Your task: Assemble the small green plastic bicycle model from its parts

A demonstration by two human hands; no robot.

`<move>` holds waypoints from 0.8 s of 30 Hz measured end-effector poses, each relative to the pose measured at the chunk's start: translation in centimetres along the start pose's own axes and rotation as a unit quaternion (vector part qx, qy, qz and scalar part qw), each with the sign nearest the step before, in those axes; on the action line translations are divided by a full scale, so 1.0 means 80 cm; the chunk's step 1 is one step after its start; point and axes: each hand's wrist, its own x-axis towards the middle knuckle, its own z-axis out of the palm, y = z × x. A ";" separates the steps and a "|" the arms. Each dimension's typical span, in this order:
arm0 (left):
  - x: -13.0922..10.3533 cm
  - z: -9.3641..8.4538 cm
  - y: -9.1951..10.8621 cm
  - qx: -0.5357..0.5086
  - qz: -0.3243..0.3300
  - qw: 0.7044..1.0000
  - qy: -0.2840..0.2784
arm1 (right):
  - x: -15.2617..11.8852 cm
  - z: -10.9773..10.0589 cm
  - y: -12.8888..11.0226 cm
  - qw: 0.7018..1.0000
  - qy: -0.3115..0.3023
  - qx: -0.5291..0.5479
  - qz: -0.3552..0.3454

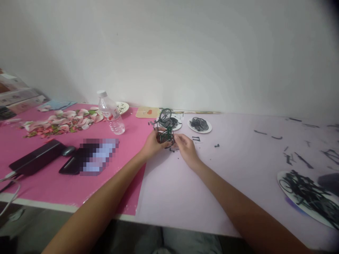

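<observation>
A dark green miniature model bicycle (169,133) is held up over the seam between the pink and pale tabletops, one spoked wheel pointing upward. Closed around its frame is my left hand (153,144), with the thumb across the near side. My right hand (186,146) has its fingers pinched together against the bicycle's right end. Whatever small piece sits between those fingertips is too small to make out. Right behind the bicycle lies a white plate (179,127) of dark parts, partly hidden by it. A second white plate (209,129) holds black wheels.
On the left stand a water bottle (112,116), a pile of pink petals (66,121), a black box (37,157) and a phone (70,165). Loose black parts (304,160) and a heaped plate (282,176) lie at right. A wall (169,53) rises behind.
</observation>
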 end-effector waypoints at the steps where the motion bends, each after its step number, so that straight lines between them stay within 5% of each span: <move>1: 0.001 0.000 -0.002 -0.003 -0.001 1.000 -0.001 | 0.000 0.000 0.000 1.000 0.001 -0.002 0.001; 12: 0.003 0.000 -0.002 -0.006 -0.027 1.000 0.007 | -0.003 0.003 -0.001 1.000 0.020 0.014 -0.008; 24: 0.002 -0.001 -0.003 -0.036 -0.032 0.998 -0.036 | -0.003 -0.004 -0.001 0.990 0.026 -0.112 -0.088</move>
